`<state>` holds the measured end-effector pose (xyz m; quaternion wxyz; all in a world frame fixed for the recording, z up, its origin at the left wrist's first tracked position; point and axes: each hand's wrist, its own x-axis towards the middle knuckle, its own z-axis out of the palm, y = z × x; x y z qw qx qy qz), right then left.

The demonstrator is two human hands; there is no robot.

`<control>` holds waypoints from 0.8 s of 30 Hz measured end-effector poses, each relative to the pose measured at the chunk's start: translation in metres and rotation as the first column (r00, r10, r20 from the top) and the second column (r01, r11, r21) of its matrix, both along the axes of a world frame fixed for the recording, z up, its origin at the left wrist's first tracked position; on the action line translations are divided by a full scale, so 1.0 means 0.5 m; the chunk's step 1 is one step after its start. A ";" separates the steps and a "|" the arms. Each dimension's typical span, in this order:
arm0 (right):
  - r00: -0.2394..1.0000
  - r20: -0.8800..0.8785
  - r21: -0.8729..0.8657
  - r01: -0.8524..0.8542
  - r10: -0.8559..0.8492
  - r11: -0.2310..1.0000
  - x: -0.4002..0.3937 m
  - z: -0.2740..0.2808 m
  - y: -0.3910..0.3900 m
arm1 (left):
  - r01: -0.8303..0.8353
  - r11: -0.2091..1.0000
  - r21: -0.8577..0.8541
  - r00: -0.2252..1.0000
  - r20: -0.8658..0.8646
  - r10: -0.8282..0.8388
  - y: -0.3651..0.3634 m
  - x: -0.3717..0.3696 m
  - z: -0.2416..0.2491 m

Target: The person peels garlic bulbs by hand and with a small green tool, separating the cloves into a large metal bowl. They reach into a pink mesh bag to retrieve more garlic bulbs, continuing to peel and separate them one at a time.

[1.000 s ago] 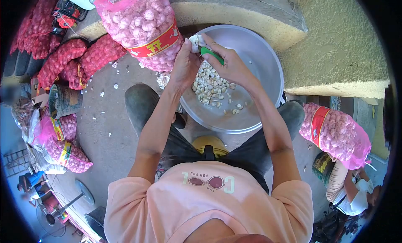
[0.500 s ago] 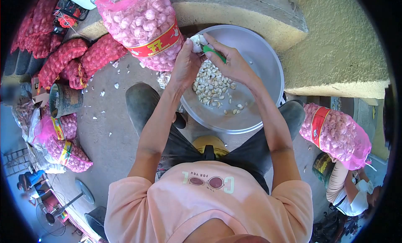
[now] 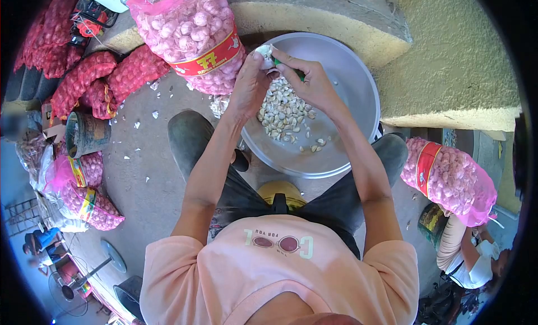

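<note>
Above the left rim of a wide metal basin (image 3: 350, 101), my left hand (image 3: 249, 87) is closed on a whitish garlic bulb (image 3: 265, 54). My right hand (image 3: 305, 81) grips a knife with a green handle (image 3: 301, 74), its fingertips against the bulb. The blade is hidden behind the fingers and the garlic. Loose garlic cloves (image 3: 284, 112) lie heaped in the left part of the basin, below both hands, with a few scattered toward its front.
A large pink mesh sack of garlic (image 3: 190, 33) stands left of the basin, touching a concrete ledge (image 3: 319, 19). Another garlic sack (image 3: 448, 176) is at right, near a seated person (image 3: 476, 258). Red mesh sacks (image 3: 137, 73) and a bucket (image 3: 89, 134) are at left. Papery skins litter the floor.
My right fingers have shifted on the garlic bulb, and less of the green knife handle shows. The bulb has turned slightly in my left hand. The cloves in the basin look the same.
</note>
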<state>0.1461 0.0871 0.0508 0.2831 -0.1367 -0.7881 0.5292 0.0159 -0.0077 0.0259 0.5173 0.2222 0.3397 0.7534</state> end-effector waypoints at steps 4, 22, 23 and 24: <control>0.994 -0.107 -0.053 0.027 -0.032 0.998 -0.010 -0.010 -0.009 | -0.027 0.999 0.044 1.000 -0.004 0.028 0.000 0.000 0.006; 0.995 0.063 -0.648 -0.018 0.076 0.761 0.024 0.040 0.032 | 0.024 0.999 0.040 0.996 0.080 -0.027 -0.010 -0.005 0.035; 0.995 0.063 -0.647 -0.017 0.076 0.762 0.022 0.039 0.029 | 0.024 0.999 0.041 0.996 0.080 -0.027 -0.009 -0.005 0.036; 0.999 0.052 -0.578 0.019 0.013 0.816 0.015 0.039 0.022 | 0.029 0.999 0.043 0.998 0.063 -0.032 -0.010 -0.004 0.035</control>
